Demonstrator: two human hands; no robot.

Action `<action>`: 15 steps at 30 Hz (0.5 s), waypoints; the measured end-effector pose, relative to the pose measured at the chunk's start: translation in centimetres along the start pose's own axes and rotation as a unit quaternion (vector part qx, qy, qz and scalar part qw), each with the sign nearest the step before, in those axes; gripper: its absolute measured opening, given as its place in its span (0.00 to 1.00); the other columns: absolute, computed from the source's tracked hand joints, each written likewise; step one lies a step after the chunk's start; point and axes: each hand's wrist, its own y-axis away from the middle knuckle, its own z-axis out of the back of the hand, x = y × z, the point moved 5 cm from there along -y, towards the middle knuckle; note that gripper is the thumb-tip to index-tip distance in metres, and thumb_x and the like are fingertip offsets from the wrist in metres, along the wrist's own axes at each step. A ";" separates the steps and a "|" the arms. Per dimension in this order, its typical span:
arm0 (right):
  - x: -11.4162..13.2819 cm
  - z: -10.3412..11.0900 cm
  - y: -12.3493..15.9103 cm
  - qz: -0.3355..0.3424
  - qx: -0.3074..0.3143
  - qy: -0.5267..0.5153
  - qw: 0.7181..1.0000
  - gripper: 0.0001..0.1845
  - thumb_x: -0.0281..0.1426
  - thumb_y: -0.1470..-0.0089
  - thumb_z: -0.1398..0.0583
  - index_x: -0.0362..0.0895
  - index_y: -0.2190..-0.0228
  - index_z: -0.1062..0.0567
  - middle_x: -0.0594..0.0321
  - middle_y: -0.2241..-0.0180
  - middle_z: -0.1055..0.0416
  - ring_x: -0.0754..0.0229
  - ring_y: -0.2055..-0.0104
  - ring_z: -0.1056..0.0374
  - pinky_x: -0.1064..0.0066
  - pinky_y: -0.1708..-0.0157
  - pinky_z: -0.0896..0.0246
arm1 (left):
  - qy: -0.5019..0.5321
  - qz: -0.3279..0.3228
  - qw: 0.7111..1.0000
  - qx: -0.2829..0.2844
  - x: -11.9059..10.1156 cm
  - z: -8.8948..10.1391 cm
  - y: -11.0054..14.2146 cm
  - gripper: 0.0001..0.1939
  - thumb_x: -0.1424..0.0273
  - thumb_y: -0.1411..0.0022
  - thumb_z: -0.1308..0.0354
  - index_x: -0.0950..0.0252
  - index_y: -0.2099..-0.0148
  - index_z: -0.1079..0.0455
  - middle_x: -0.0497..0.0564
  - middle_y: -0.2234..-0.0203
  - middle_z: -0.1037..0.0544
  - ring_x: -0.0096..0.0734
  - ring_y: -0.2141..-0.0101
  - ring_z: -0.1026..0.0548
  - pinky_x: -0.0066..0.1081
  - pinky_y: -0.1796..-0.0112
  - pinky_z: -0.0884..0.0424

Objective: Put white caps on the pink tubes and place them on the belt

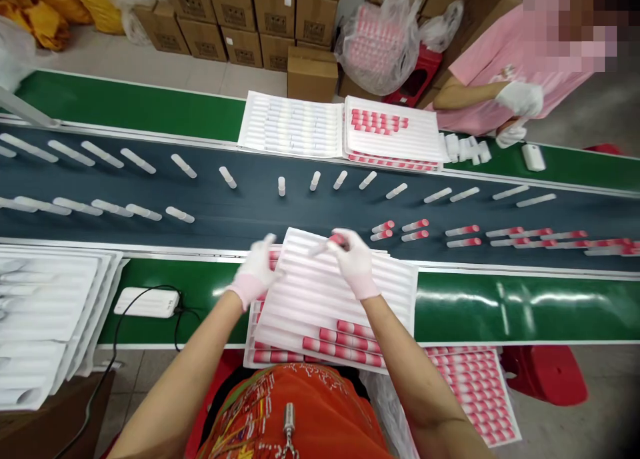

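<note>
My right hand [354,262], in a white glove with a pink cuff, pinches a short red-and-white tube [320,248] above a white ridged tray [300,292]. The tube is slightly blurred. My left hand [256,271], gloved the same way, is at the tray's upper left edge, thumb and fingers apart. Several red-and-white tubes [343,349] lie in the tray's grooves along its near side. This tray lies askew over another filled tray [249,356], most of which is hidden. Beyond my hands, tubes with red tops [415,235] stand on the dark conveyor belt [250,212].
White tubes [227,177] stand in rows along the belt. Stacked white trays [55,299] and a white power bank [147,302] with a black cable are at left. Across the belt, a person in pink [480,102] with gloved hands stands near two trays [293,126]. A red stool [550,376] is at right.
</note>
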 end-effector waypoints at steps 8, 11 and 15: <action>-8.1 3.9 -11.1 -0.069 -0.134 0.239 0.959 0.20 0.29 0.51 0.38 0.37 0.55 0.22 0.49 0.55 0.25 0.47 0.49 0.31 0.54 0.42 0.39 | -0.039 0.180 0.911 -0.369 15.9 14.0 -7.6 0.49 0.69 0.46 0.30 0.70 0.29 0.52 0.69 0.34 0.46 0.66 0.37 0.40 0.57 0.38 0.41; -8.9 4.9 -9.8 -0.072 -0.144 0.263 0.951 0.30 0.32 0.52 0.35 0.36 0.47 0.26 0.45 0.49 0.28 0.45 0.46 0.32 0.52 0.41 0.40 | -0.026 0.176 0.932 -0.317 17.8 14.5 -10.2 0.45 0.72 0.46 0.29 0.69 0.31 0.47 0.63 0.36 0.44 0.59 0.38 0.37 0.56 0.37 0.42; -6.8 5.4 -3.1 0.062 -0.077 0.318 0.943 0.28 0.36 0.42 0.38 0.40 0.42 0.29 0.46 0.47 0.28 0.46 0.47 0.33 0.51 0.43 0.38 | 0.053 0.131 0.944 -0.299 18.7 13.7 -13.5 0.29 0.78 0.37 0.41 0.73 0.36 0.45 0.54 0.48 0.36 0.27 0.58 0.31 0.40 0.47 0.31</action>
